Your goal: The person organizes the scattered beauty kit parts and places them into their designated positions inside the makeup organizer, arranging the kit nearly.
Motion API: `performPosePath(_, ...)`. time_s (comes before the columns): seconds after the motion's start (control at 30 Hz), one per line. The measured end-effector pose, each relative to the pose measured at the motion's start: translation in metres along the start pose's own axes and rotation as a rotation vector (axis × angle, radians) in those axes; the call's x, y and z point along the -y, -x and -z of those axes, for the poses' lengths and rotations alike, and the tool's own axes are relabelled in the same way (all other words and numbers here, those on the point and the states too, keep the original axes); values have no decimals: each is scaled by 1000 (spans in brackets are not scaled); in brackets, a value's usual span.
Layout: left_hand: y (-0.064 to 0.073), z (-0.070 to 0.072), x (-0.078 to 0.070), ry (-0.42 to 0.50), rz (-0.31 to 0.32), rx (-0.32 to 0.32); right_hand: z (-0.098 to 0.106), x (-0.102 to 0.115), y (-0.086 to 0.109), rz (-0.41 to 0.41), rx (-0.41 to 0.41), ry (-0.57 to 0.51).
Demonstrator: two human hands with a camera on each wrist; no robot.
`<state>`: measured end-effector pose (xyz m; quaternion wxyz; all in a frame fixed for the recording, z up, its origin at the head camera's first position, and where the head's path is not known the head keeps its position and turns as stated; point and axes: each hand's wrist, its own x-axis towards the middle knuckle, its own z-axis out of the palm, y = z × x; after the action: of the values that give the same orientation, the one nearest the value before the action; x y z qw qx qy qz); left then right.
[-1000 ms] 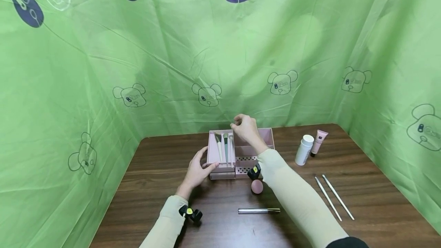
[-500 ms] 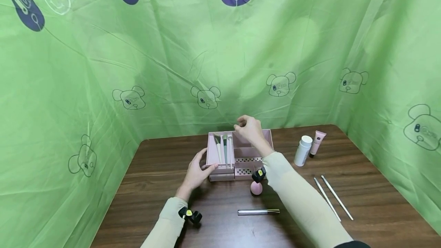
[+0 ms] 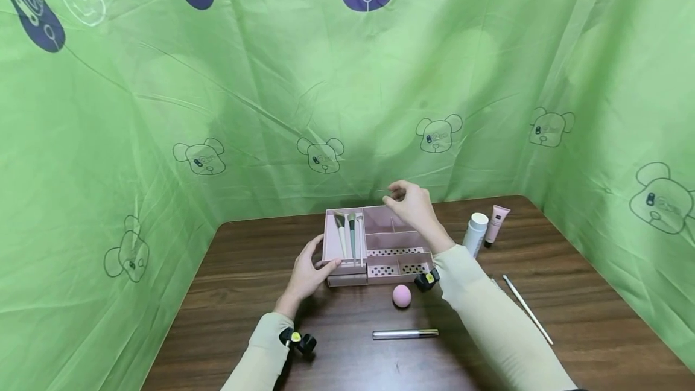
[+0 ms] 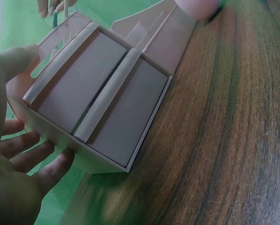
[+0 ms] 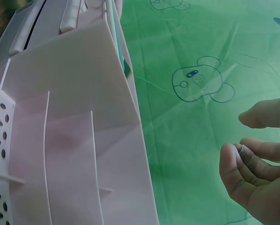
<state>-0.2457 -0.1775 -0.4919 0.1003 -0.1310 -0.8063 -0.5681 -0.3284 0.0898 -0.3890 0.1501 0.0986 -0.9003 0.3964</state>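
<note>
A pink makeup organizer [image 3: 350, 265] stands at the back of the table, with drawers below its left part and open compartments on the right. My left hand [image 3: 305, 273] grips its left side, thumb over the top front edge and fingers along the side wall. Several makeup brushes [image 3: 352, 240] lie in the raised left tray. My right hand [image 3: 415, 209] hovers above the organizer's back right, fingers loosely curled with a gap to the thumb. In the right wrist view that hand [image 5: 259, 164] holds nothing, beside the divided compartments.
A pink sponge [image 3: 402, 295] sits before the organizer, and a silver tube [image 3: 405, 334] lies nearer me. To the right stand a white bottle [image 3: 475, 234] and a pink squeeze tube [image 3: 496, 225]. A thin white stick [image 3: 528, 309] lies nearby. Green cloth [image 3: 271, 95] surrounds the table.
My right hand has moved right, away from the brush tray, uncovering more of the compartments. Its forearm now overlaps one of the two white sticks. The left hand keeps its grip on the organizer.
</note>
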Motion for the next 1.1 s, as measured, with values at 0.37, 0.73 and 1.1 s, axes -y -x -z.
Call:
performPosePath(0.37, 0, 0, 1, -19, -1, 5, 28, -21, 19, 41, -60, 34)
performPosePath(0.73, -2, 0, 1, -12, -4, -2, 56, -37, 41, 50, -82, 82)
performPosePath(1.1, 0, 1, 0, -23, -2, 2, 78, -65, 62, 61, -126, 125)
